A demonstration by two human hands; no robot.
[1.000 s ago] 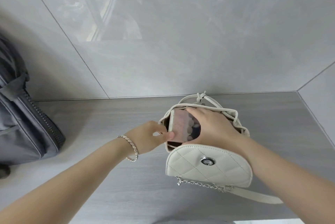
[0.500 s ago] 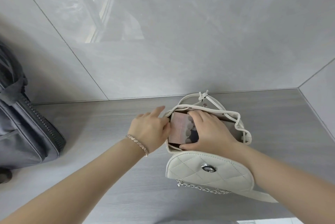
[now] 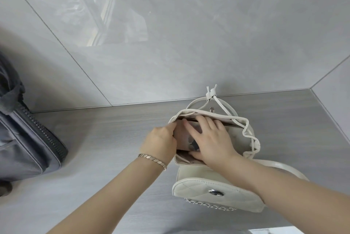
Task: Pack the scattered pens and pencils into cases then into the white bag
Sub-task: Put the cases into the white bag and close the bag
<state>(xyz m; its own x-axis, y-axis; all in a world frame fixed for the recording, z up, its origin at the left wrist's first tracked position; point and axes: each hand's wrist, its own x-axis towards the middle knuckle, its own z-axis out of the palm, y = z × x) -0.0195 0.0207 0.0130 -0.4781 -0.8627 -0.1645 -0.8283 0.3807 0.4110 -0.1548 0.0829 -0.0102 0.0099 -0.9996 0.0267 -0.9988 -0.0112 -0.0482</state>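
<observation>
Only the head view to go on here. The bag (image 3: 248, 135) sat on the grey worktop (image 3: 94, 148) close to the tiled wall (image 3: 170, 44), mouth gaping up and its quilted flap (image 3: 217, 192) flopped toward the camera. The pinkish case (image 3: 182, 141) was lying in that mouth, partly in, with its top face showing between the two hands. The right hand (image 3: 210, 139) was flat on top of the case, fingers spread and fairly straight, thumb along the near edge, so pressing rather than gripping as far as I could tell. The left hand (image 3: 161, 142), the one with the bracelet (image 3: 151, 159), had its fingers curled round the bag's left rim, looking like it was holding the opening wide; whether it also touched the case I couldn't say. So the case was directly under the right palm and just right of the left hand. Its long axis was hard to call, since the hand covered most of it. My guess is the next push goes straight down, right hand doing the work. There was a grey bag (image 3: 24, 139) well off to the left, and no loose pens were in sight.
</observation>
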